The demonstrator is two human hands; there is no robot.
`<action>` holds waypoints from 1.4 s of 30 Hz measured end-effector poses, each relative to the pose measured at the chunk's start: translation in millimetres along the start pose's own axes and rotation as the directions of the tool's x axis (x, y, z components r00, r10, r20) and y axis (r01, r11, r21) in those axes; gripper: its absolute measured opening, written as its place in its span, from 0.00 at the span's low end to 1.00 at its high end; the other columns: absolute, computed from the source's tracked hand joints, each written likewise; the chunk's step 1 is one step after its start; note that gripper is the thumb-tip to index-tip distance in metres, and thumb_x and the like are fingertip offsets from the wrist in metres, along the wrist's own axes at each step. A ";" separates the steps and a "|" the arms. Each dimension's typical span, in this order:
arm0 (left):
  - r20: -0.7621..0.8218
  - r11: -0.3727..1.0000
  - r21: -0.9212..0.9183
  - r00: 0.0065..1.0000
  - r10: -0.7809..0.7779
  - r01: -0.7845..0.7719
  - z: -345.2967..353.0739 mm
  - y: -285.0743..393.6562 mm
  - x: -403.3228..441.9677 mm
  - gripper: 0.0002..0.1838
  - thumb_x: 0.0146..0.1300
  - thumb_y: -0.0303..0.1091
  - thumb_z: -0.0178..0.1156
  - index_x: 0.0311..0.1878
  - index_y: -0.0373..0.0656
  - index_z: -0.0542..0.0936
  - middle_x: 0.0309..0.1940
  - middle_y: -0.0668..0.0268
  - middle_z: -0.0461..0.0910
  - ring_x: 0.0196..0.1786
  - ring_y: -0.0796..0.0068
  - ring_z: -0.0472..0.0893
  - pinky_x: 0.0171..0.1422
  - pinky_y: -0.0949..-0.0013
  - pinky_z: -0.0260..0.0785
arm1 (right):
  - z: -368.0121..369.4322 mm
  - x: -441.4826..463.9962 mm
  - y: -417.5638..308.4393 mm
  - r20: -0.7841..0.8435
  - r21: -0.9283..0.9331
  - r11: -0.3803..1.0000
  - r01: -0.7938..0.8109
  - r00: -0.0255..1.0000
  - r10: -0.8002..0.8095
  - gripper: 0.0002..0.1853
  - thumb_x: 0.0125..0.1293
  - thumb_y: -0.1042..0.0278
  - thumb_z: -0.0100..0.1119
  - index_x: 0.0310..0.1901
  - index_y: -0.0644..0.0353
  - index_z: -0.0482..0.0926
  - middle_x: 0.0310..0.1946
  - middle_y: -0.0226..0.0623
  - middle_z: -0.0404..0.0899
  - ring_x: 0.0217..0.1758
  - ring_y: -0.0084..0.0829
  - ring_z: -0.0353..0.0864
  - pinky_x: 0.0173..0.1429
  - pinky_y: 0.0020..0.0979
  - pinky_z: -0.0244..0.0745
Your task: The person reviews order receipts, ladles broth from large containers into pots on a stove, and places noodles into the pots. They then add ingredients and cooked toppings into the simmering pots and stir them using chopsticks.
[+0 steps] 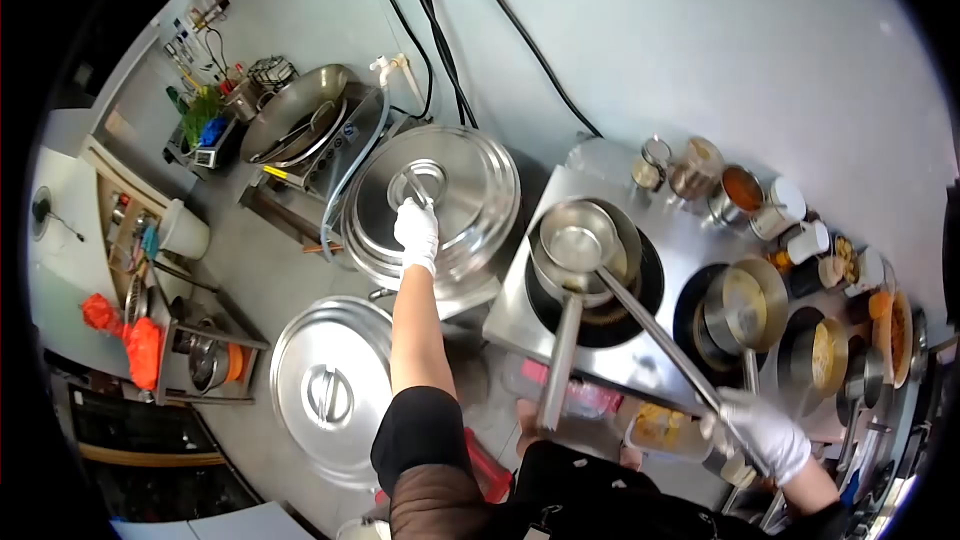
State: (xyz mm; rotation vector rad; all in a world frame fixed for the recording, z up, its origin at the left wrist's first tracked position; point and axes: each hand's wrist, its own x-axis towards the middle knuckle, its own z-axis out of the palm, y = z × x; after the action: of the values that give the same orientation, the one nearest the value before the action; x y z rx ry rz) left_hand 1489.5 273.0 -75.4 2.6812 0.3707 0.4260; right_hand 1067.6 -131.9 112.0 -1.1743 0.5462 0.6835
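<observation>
My left hand (417, 232), in a white glove, is closed around the handle of a large steel pot lid (465, 175). That lid sits on a wide stockpot (470, 270). In my white-gloved right hand (765, 432) is the long handle of a ladle (578, 237), its round bowl held over a saucepan (545, 265). The saucepan stands on a black burner of the steel stove, its own handle pointing toward me. What lies in the ladle bowl, if anything, I cannot make out.
Another big lidded pot (330, 395) stands low at the left. More pans, including a saucepan with yellowish liquid (743, 305), line the stove to the right. Jars and a tin of red sauce (742, 188) stand along the wall. A wok (300, 120) rests at the back left.
</observation>
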 end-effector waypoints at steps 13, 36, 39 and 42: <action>-0.071 0.997 0.064 0.997 -0.034 0.039 54.6 -18.6 83.5 0.11 0.60 0.36 0.51 0.32 0.38 0.75 0.19 0.57 0.81 0.24 0.58 0.83 0.32 0.60 0.76 | 77.3 16.1 -28.3 -0.493 -0.096 0.934 -0.345 0.832 0.256 0.25 0.64 0.71 0.55 0.64 0.60 0.67 0.22 0.21 0.71 0.16 0.13 0.65 0.19 0.14 0.60; 0.153 0.820 -0.571 0.975 0.160 -0.044 17.6 -190.5 204.5 0.24 0.62 0.30 0.58 0.60 0.28 0.71 0.58 0.48 0.74 0.62 0.61 0.73 0.68 0.67 0.61 | 40.7 -12.7 -14.3 -0.398 -0.148 0.918 -0.368 0.872 0.285 0.13 0.63 0.69 0.60 0.48 0.62 0.74 0.21 0.29 0.73 0.17 0.21 0.69 0.20 0.22 0.65; 0.110 0.810 -0.586 0.987 0.116 -0.030 -29.3 -119.2 130.2 0.21 0.66 0.32 0.57 0.58 0.29 0.73 0.57 0.52 0.76 0.61 0.65 0.74 0.67 0.69 0.61 | 26.8 -12.2 4.1 -0.314 -0.095 0.959 -0.268 0.922 0.226 0.15 0.63 0.71 0.59 0.51 0.61 0.74 0.19 0.25 0.69 0.16 0.17 0.66 0.18 0.20 0.61; 0.242 0.712 -0.701 0.930 0.277 -0.029 -145.8 3.1 -21.1 0.11 0.68 0.32 0.53 0.39 0.33 0.80 0.31 0.64 0.80 0.36 0.79 0.77 0.44 0.78 0.66 | 9.0 -25.2 14.8 -0.167 0.036 0.987 -0.157 0.973 0.160 0.20 0.64 0.72 0.59 0.58 0.60 0.71 0.22 0.25 0.71 0.16 0.15 0.66 0.18 0.18 0.61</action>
State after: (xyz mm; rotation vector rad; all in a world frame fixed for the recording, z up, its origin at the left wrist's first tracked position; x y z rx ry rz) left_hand 1420.4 313.4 48.3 1.9812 -0.1178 0.1050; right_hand 1039.9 -124.8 123.0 -1.1823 0.7960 0.7150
